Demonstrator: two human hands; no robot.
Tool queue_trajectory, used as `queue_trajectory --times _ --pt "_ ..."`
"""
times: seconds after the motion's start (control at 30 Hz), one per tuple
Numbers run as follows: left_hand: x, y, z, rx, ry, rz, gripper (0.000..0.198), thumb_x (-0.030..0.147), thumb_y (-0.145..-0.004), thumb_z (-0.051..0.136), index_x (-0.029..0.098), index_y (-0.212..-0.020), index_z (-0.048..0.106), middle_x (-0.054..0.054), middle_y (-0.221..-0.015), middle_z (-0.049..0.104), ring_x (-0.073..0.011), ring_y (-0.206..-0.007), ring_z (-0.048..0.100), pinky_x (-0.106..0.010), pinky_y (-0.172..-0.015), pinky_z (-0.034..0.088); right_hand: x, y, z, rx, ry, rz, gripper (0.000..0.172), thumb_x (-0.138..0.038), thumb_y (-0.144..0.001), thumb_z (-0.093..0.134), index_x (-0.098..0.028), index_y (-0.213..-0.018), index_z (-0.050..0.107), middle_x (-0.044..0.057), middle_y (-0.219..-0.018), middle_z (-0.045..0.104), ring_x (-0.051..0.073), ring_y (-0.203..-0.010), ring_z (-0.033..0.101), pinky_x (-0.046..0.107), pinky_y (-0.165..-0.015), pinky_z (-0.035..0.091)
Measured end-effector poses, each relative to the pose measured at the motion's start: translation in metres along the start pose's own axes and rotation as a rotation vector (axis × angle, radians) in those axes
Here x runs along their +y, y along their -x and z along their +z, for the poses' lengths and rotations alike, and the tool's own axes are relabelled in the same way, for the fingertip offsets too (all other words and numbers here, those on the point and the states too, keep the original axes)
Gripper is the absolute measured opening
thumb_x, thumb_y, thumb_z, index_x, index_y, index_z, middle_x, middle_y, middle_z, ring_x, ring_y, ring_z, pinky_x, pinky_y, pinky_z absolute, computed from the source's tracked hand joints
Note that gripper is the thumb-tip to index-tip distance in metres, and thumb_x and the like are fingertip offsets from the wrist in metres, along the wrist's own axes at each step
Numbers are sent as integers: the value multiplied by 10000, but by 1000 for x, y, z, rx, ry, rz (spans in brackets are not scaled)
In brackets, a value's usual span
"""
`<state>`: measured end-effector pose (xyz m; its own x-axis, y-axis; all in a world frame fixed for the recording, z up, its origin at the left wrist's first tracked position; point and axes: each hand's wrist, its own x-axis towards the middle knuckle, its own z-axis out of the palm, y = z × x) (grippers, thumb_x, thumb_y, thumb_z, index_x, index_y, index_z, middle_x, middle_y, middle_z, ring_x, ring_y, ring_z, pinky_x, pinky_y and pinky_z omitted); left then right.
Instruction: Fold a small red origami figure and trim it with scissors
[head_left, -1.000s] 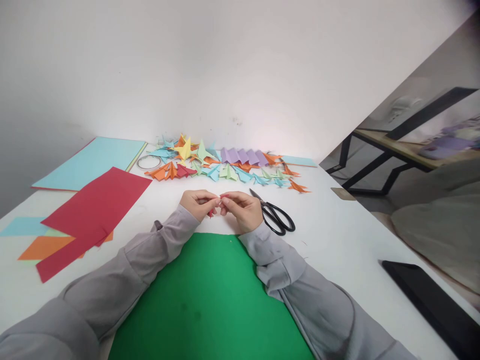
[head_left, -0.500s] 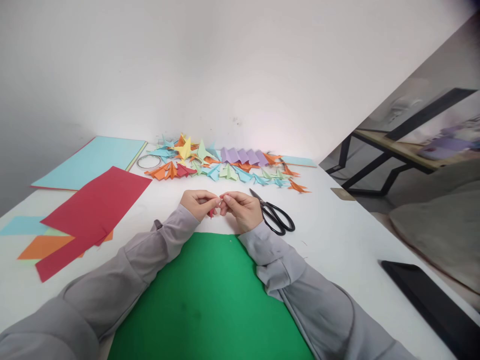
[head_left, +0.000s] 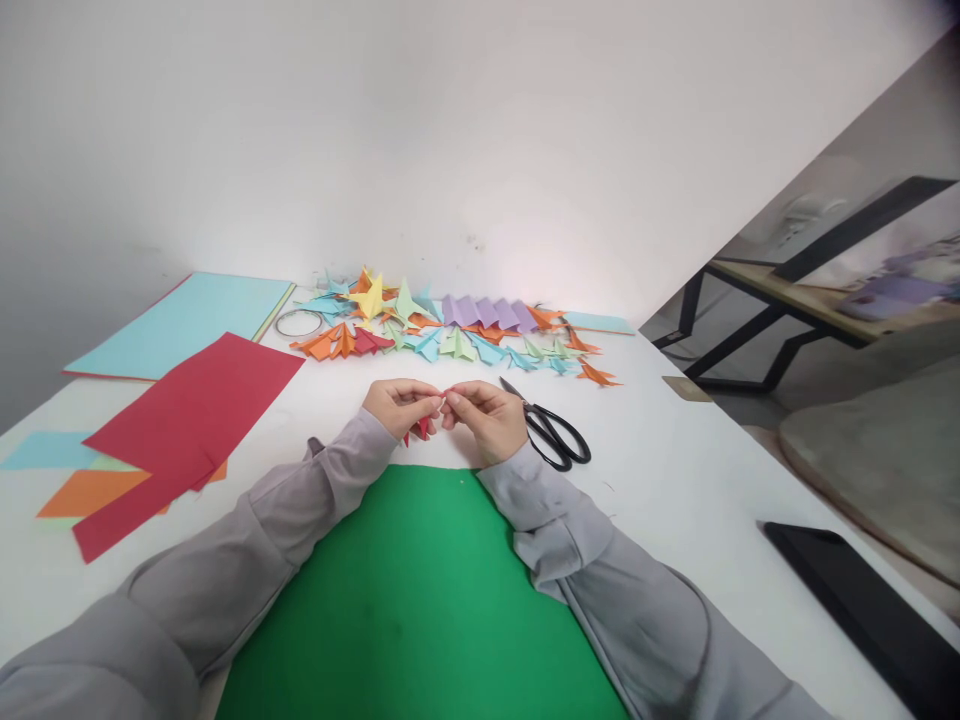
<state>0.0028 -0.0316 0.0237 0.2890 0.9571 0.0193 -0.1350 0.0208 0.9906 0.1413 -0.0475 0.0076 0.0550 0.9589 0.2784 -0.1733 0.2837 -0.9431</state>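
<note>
Between my fingertips is a small folded piece of red paper [head_left: 424, 428], mostly covered by the hands. My left hand [head_left: 401, 408] pinches it, and pointed red bits hang below its fingers. Closed on the piece's other end, my right hand [head_left: 486, 415] grips with thumb and forefinger, almost touching the left. Both hands are just past the far edge of a green sheet [head_left: 420, 580]. Black-handled scissors [head_left: 555, 432] lie right beside my right hand, blades pointing up and left.
Several folded paper birds [head_left: 457, 345] in many colours line the wall, with a wire coil [head_left: 298, 323] at their left. Red sheets [head_left: 202, 400] and a light-blue sheet [head_left: 187, 315] lie left, above orange scraps [head_left: 94, 493]. A black flat device [head_left: 847, 590] sits near the right edge.
More of the red paper shows below my left fingers now. The hands have barely shifted, and everything else lies as before.
</note>
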Motion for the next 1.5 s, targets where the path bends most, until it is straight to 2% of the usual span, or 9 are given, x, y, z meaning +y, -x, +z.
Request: queue_trajectory --times 0.2,0.47,0.77,0.97,1.5 --pt "0 -1 -2 -39 12 -22 307 384 -567 736 106 -628 621 18 -452 558 -108 -343 533 -224 -342 430 2 0 0 -25 -17 -25 201 -339 -630 742 -167 -700 664 0 -543 644 123 -439 581 275 -454 489" --pt "0 -3 -3 -44 62 -79 323 381 -533 759 108 -625 613 21 -449 558 -115 -334 532 -231 -336 430 0 1 -1 17 40 -9 211 -335 -615 747 -158 -677 649 2 -542 640 118 -441 578 265 -463 483" --pt "0 -2 -3 -43 40 -113 360 421 -501 771 117 -611 612 22 -441 555 -111 -334 527 -224 -334 419 8 -3 -3 -44 -94 104 239 -325 -585 768 -160 -717 658 -3 -558 652 113 -445 584 258 -463 494" --pt "2 -2 -2 -37 37 -135 319 366 -500 778 113 -600 612 21 -426 551 -115 -328 522 -225 -324 408 7 -2 -4 -63 -152 160 224 -321 -587 769 -155 -692 660 0 -558 658 110 -445 587 248 -460 492" --pt "2 -3 -3 -31 21 -138 261 326 -536 758 116 -593 613 22 -431 553 -109 -325 517 -225 -323 411 7 -3 -4 -79 -144 152 237 -345 -611 747 -158 -726 660 0 -564 660 114 -440 588 252 -453 482"
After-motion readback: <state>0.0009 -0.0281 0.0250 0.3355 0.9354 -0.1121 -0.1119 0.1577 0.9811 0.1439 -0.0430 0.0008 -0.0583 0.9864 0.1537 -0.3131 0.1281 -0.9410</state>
